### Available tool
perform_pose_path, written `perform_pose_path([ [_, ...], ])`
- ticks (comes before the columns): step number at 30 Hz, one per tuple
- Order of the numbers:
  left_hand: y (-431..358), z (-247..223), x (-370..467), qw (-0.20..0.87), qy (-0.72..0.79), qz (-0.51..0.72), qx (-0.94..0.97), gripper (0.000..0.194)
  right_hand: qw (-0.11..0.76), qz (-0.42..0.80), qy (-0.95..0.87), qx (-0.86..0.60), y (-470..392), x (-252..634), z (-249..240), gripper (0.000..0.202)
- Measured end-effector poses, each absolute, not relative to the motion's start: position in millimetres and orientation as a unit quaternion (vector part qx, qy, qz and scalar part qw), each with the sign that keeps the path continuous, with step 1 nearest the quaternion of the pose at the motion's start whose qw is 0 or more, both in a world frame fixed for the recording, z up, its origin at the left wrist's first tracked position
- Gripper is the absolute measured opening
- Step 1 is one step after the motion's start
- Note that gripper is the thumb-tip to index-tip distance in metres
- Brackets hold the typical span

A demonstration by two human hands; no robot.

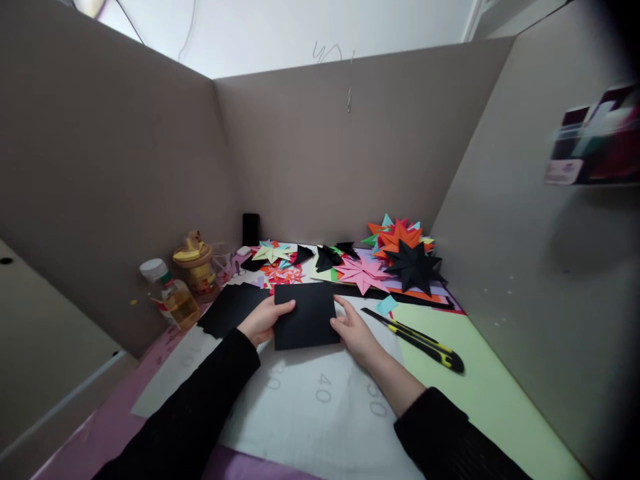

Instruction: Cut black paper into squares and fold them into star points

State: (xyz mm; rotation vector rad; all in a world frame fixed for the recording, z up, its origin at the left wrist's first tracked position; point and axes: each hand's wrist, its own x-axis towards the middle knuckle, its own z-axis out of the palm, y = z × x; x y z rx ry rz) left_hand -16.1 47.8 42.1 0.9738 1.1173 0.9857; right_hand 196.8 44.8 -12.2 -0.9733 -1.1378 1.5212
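Note:
Between my two hands is a square of black paper [306,319], held up over the white numbered sheet [300,413]. My left hand [264,319] grips its left edge, thumb on top and fingers underneath. At the right edge, my right hand [353,331] pinches it with the thumb and fingers. Whether it is a single sheet or several together, I cannot tell. More black paper [227,310] lies fanned out to the left, beyond my left hand. A black and yellow utility knife [420,341] rests to the right of my right hand.
Folded paper stars, among them a black one [415,265] and a pink one [364,272], are heaped at the back right. A bottle of amber liquid [176,300] and a yellow cup [201,277] stand at the left. Grey partitions [325,153] enclose the table.

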Motion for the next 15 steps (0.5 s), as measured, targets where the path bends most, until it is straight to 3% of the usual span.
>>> perform_pose_path([
  [3,65,37,-12,0.648,0.48,0.436,0.4,0.025,0.508,0.59,-0.484,-0.399,50,202,-14,0.068],
  [9,86,31,-13,0.714,0.456,0.397,0.353,0.024,0.513,0.545,-0.528,-0.401,62,216,-16,0.028],
  [15,89,30,-20,0.75,0.457,0.382,0.286,0.025,0.501,0.604,-0.478,-0.394,62,222,-10,0.028],
])
